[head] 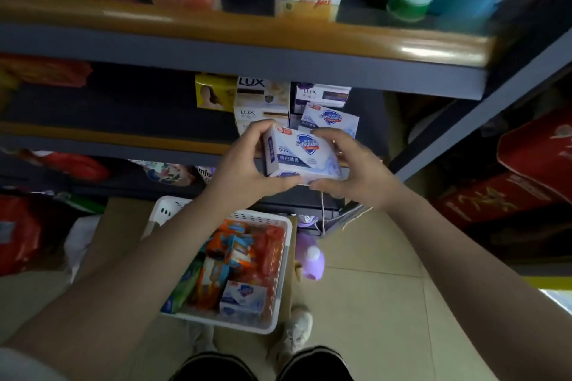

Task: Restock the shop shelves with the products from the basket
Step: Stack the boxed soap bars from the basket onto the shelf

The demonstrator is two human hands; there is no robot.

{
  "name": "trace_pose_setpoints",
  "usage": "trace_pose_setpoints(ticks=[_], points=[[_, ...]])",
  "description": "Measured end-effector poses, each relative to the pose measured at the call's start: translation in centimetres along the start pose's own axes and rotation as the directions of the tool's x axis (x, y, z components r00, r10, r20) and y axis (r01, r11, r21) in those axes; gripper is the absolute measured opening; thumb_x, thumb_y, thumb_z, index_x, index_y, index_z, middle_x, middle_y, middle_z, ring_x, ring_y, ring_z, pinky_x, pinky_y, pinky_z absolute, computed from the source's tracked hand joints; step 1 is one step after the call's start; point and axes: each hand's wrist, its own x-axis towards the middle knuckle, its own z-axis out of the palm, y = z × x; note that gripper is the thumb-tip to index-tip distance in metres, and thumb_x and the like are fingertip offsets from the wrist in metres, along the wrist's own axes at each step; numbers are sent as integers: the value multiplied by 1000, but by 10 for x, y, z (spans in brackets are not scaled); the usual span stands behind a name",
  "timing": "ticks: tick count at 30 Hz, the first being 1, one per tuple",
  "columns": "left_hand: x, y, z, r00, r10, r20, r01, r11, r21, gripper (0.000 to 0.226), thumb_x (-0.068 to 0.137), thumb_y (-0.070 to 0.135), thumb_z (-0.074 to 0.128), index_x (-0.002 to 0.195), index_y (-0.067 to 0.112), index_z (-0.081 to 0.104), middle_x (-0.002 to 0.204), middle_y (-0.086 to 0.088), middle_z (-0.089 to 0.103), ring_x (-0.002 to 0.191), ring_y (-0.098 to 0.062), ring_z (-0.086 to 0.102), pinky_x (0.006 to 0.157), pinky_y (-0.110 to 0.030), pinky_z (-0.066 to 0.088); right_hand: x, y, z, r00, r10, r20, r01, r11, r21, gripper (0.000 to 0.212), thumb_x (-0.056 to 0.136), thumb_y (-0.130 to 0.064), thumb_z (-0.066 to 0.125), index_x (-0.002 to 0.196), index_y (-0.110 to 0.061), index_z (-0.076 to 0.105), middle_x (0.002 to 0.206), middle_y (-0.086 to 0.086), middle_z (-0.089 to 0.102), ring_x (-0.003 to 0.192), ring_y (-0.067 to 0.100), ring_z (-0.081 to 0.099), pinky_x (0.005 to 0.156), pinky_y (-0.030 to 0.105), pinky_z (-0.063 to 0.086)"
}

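A white and blue soap box (298,154) is held in front of the middle shelf (130,141), just below another box of the same soap (330,118) on that shelf. My left hand (247,161) grips its left end and my right hand (346,164) grips its right end, fingers curled round it. Beneath my arms on the floor stands the white basket (278,297), holding several orange, red and green packs and one more white and blue soap box (244,298).
Boxed soaps (263,96) are stacked on the middle shelf behind my hands. Bottles and pink packs fill the top shelf (247,31). A purple bottle (311,260) stands on the floor right of the basket. Red gift boxes (523,176) sit at right.
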Motion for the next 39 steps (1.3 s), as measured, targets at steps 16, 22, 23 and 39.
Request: trace_pose_setpoints(ticks=[16,22,23,39], points=[[-36,-91,-13,952,-231,202,79,821,565,39,90,24,55,127,14,48,122,-3,58,99,-18,60,75,-27,45,36,28,1,853,186,-487,-423,793,-438,66,87,-41,59,142,-17,32,146,20,30,133,39,28,103,49,35],[-54,-107,-13,916,-250,314,38,833,552,34,93,24,52,125,12,49,121,-4,58,95,-19,61,72,-26,42,-23,17,83,902,-47,-430,-196,842,-503,34,84,-21,47,110,-3,59,108,21,59,92,40,58,74,41,49],[-59,-112,-12,899,-273,342,43,833,552,34,93,24,51,125,12,49,120,-3,59,95,-18,60,72,-26,41,-34,18,107,961,42,-272,-163,882,-442,33,85,-20,44,109,-3,60,107,21,60,93,40,60,73,42,50],[-123,-242,-26,798,-325,507,11,849,528,30,92,22,50,121,15,52,119,-1,59,93,-15,59,76,-32,50,-60,68,329,791,515,332,-200,729,-655,67,80,-38,66,133,-9,36,135,8,37,119,27,48,94,41,46]])
